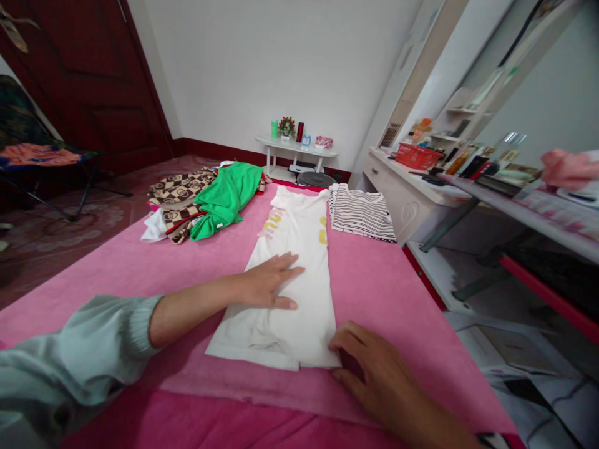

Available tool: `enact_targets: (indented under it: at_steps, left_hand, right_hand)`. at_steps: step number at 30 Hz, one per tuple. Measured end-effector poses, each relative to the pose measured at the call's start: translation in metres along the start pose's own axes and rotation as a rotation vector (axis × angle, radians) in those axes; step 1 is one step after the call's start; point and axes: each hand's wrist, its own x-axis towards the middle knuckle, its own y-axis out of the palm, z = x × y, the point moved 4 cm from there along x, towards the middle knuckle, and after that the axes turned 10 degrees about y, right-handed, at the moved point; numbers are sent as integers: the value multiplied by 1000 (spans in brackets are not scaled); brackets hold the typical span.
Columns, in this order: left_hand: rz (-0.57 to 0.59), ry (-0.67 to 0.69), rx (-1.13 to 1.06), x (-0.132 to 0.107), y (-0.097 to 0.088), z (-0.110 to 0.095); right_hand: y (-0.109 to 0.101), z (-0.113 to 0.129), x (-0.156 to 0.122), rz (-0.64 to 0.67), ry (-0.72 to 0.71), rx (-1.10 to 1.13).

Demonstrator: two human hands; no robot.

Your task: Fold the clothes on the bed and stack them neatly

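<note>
A white shirt (311, 280) with yellow lettering was laid lengthwise on a pink cover (397, 299). Its middle was pressed by the left hand (264, 284), set flat with fingers spread. The shirt's near right corner was met by the right hand (379, 368), thumb and fingers bent; whether cloth was pinched between them could not be told. Left of the shirt's far end, a green garment (229, 196) was heaped with checked clothes (180, 188); right of it, a striped top (360, 213) was folded.
</note>
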Motion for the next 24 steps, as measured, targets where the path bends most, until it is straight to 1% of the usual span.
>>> enact_targets:
  at_steps: [5, 7, 11, 14, 17, 20, 24]
  left_hand:
    - [44, 89, -81, -22, -7, -19]
    - [71, 138, -152, -32, -10, -30]
    - [65, 220, -273, -51, -16, -50]
    - [82, 282, -217, -59, -16, -61]
    - [83, 329, -142, -63, -16, -69]
    - [72, 343, -109, -65, -18, -77]
    - [84, 337, -75, -70, -19, -84]
  right_hand:
    - [-1, 9, -3, -22, -75, 7]
    - [-2, 9, -4, -36, -80, -1]
    - [4, 4, -5, -23, -72, -10]
    - [6, 3, -6, -17, -77, -23]
    - [2, 6, -8, -16, -91, -44]
    - [-4, 9, -10, -24, -112, -69]
    - [2, 6, -14, 9, -121, -88]
